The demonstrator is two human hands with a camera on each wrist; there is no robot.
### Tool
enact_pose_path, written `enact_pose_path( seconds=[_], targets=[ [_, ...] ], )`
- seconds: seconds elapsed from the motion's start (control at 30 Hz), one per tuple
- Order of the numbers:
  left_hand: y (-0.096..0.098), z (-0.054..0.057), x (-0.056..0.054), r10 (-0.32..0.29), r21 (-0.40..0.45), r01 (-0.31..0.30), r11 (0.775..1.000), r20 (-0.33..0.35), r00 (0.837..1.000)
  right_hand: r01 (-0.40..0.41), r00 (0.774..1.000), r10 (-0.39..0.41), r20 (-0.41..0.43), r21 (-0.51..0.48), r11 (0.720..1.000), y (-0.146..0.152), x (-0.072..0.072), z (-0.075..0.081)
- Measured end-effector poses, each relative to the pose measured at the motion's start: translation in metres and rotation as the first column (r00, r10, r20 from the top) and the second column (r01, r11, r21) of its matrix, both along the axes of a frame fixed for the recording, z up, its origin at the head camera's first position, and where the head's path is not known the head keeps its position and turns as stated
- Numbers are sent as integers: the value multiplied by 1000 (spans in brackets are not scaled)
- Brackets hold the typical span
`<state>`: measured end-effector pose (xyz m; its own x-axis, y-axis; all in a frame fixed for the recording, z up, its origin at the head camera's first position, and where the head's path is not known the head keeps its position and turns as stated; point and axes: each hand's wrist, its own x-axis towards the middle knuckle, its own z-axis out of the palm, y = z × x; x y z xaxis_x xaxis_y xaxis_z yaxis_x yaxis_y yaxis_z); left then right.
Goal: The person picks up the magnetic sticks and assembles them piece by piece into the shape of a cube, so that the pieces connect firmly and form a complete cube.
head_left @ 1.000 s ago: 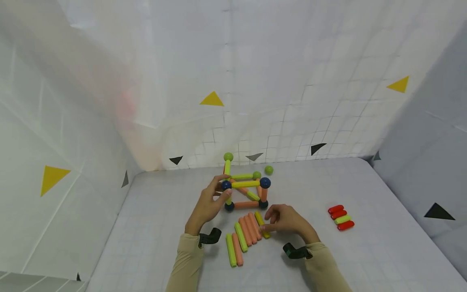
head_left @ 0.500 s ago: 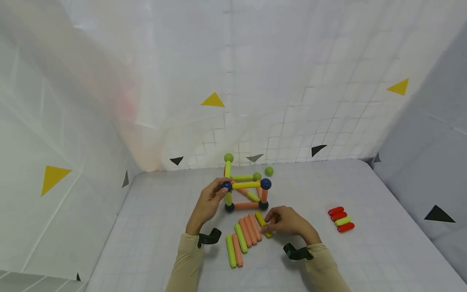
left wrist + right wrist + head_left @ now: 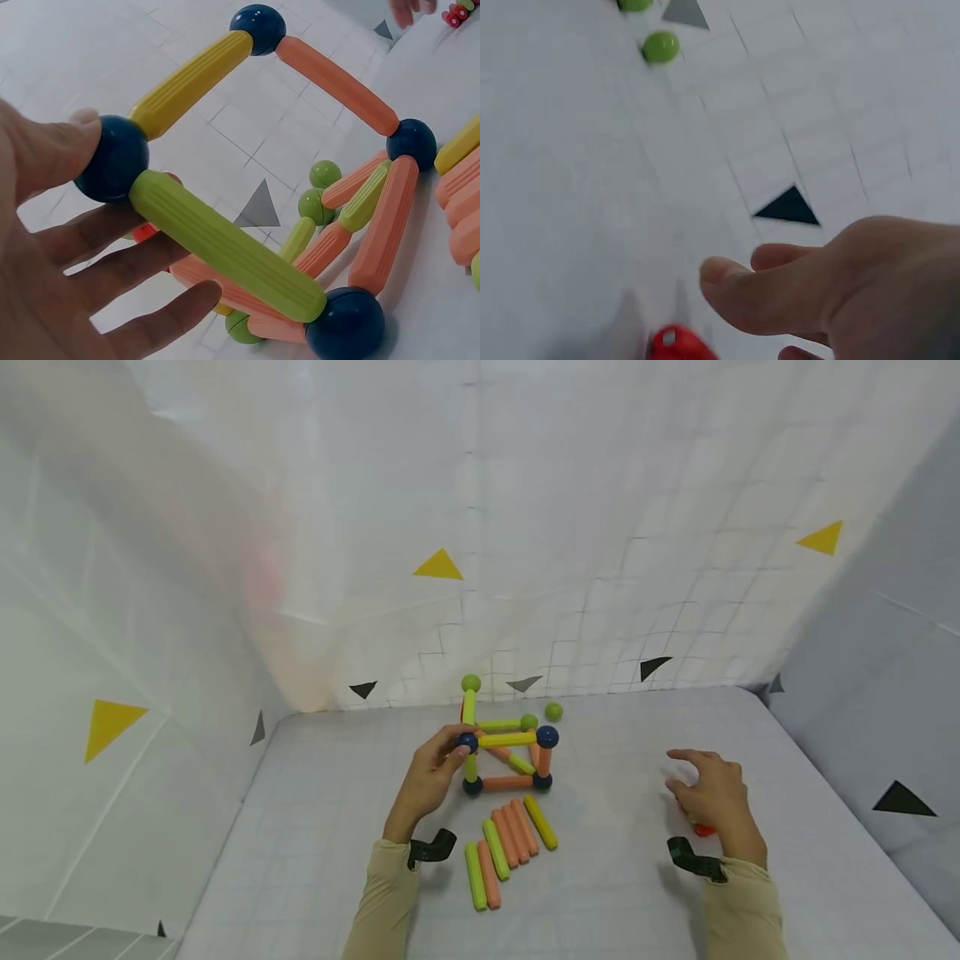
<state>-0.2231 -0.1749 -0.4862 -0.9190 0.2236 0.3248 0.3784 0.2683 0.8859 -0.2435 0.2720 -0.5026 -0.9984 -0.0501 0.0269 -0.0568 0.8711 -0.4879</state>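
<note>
My left hand [image 3: 429, 777] pinches a dark blue ball [image 3: 114, 159] at the upper left corner of a frame built from magnetic rods and balls. A yellow rod [image 3: 508, 739] runs along the frame's top to another blue ball [image 3: 547, 737]. Down from the held ball goes a lime green rod [image 3: 225, 244], and a salmon rod [image 3: 507, 782] forms the bottom side. Nothing is in my right hand [image 3: 712, 797], which hovers at the right with thumb and index finger apart. Beneath it, mostly hidden, lie the short red rods [image 3: 679, 343].
In front of the frame several loose rods lie in a row: lime green [image 3: 476, 877], salmon [image 3: 506, 837] and one yellow rod [image 3: 541, 822]. A loose green ball [image 3: 553, 711] rests behind the frame, near the white back wall [image 3: 600, 635].
My right hand has left the loose yellow rod and moved right, over the short red rods. The left hand keeps its grip on the blue ball, and the frame stays in place.
</note>
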Motion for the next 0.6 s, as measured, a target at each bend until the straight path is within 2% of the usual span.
enact_pose_path(
  seconds=[0.13, 0.27, 0.43, 0.6],
  targets=[
    [0, -1, -1, -14, 12, 14, 1000, 4, 1000, 18, 989, -21, 149, 21, 1000, 19, -3, -10],
    [-1, -3, -1, -24, 29, 25, 999, -9, 1000, 51, 975, -42, 219, -37, 998, 22, -5, -14],
    [-2, -6, -2, -41, 64, 43, 997, -19, 999, 90, 976, -67, 209, -102, 991, 23, -4, -18],
    [-2, -8, -4, -48, 114, 46, 992, 9, 999, 86, 991, -72, 113, -120, 989, 24, -3, -27]
  ],
)
